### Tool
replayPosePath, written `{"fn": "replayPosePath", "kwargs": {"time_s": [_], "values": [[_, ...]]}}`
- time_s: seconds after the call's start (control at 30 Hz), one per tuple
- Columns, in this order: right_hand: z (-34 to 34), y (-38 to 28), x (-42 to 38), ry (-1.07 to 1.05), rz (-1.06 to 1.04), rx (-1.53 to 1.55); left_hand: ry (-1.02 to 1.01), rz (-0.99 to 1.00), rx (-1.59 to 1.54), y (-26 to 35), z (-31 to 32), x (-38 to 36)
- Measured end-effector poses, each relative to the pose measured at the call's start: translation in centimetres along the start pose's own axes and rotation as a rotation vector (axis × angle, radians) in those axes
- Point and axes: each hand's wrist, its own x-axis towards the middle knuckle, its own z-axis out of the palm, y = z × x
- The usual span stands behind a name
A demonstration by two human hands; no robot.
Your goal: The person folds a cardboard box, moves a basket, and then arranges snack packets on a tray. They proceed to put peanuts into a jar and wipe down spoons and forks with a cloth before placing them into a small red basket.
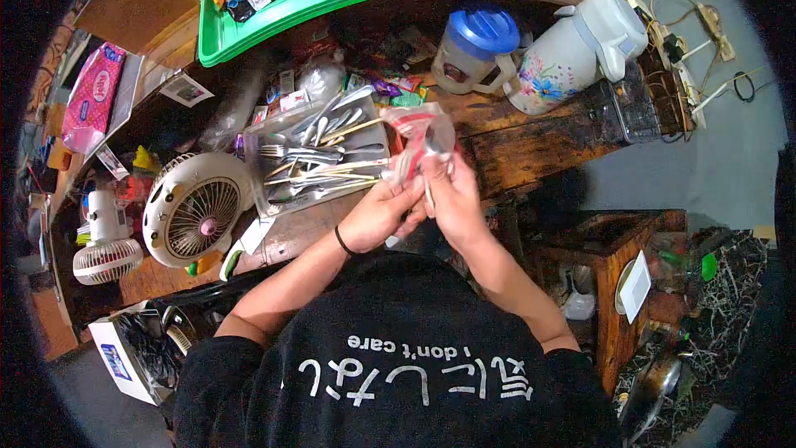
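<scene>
Both hands meet at the middle of the head view, in front of the wooden table. My left hand (pixel 385 211), with a black band on its wrist, has its fingers closed at the lower part of a red-and-white cloth (pixel 412 129). My right hand (pixel 450 191) is closed around the same cloth and the handle of a shiny metal utensil, whose rounded end (pixel 439 134) points up. Motion blurs the cloth and fingertips. Just left of the hands lies a clear tray (pixel 259 168) full of forks, spoons and wooden chopsticks.
A blue-lidded pitcher (pixel 473 50) and a floral thermos (pixel 564 58) stand at the back right. Two fans (pixel 197 209) are at the left. Green trays (pixel 290 21) with snack packs sit at the back, and a pink tissue pack (pixel 93 98) is far left.
</scene>
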Motion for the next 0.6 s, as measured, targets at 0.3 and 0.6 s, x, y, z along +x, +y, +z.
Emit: {"fn": "replayPosePath", "kwargs": {"time_s": [0.3, 0.6], "values": [[-0.5, -1.0, -0.7, 0.061, -0.152, -0.479, 0.162, 0.348, -0.228, 0.3, -1.5, 0.0], [1.3, 1.0, -1.6, -0.258, 0.175, -0.027, 0.434, 0.565, 0.684, 3.6, -0.1, -1.9]]}}
